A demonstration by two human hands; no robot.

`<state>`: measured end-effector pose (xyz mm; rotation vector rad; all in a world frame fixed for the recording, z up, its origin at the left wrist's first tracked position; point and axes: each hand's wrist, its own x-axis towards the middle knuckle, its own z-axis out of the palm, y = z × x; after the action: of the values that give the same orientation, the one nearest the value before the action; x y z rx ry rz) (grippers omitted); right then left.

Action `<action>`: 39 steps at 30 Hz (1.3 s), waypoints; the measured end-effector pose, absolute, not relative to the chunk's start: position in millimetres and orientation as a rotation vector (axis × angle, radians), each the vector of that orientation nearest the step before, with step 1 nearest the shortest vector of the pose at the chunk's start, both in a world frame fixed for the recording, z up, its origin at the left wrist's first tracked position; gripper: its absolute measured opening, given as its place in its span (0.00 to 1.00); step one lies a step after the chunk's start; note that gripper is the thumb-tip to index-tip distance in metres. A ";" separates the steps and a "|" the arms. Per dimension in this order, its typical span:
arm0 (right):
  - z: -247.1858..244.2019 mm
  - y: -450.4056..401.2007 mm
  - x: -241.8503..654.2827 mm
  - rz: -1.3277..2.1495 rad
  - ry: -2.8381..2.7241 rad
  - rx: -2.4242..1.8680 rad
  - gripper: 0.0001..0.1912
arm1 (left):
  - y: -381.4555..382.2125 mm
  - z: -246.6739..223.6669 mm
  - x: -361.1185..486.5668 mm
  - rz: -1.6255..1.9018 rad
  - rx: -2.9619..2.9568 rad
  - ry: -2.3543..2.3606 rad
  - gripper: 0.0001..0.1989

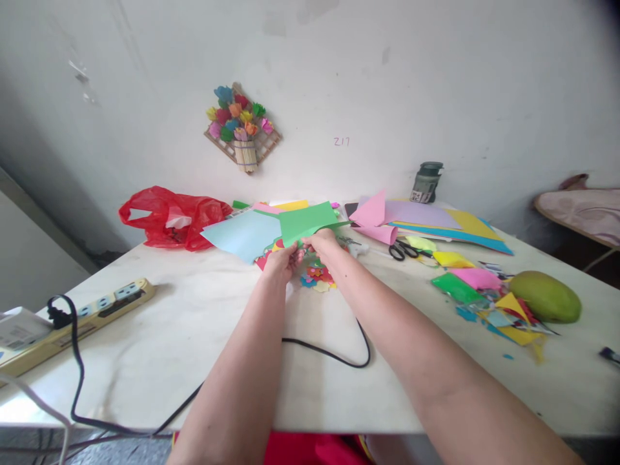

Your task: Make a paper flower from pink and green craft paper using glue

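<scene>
A sheet of green paper [307, 219] is held up at the middle of the table, its near edge bent. My left hand [285, 261] is closed on its lower left edge, and my right hand [320, 241] pinches the lower edge close beside it. Under and in front of my hands lies a pile of small paper flower cutouts [317, 278] in red, orange, blue and cream. Left of the green sheet, a light blue paper [245, 234] lies on the table. The fingertips are partly hidden by the paper and by each other.
A red plastic bag [177, 219] sits at the back left, a power strip [116, 300] at the left. Rightward are black-handled scissors [404, 249], stacked coloured paper [465, 226], paper scraps [513, 323] and a green mango-like fruit [545, 296]. A black cable [329, 352] crosses the front.
</scene>
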<state>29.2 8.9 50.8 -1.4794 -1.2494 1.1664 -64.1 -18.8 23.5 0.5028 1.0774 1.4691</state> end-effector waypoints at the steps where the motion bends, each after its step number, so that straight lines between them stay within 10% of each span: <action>1: 51.1 8.3 29.4 1.172 -1.249 -1.479 0.12 | -19.6 24.1 -64.0 1.457 0.517 1.080 0.09; 39: 42.8 6.9 29.3 1.328 -1.169 -1.361 0.12 | -21.1 25.5 -67.7 1.474 0.503 1.078 0.08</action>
<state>29.3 6.9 42.8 -1.3609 -1.1689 1.3282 -67.7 -21.1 25.5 0.5027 1.0785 1.4741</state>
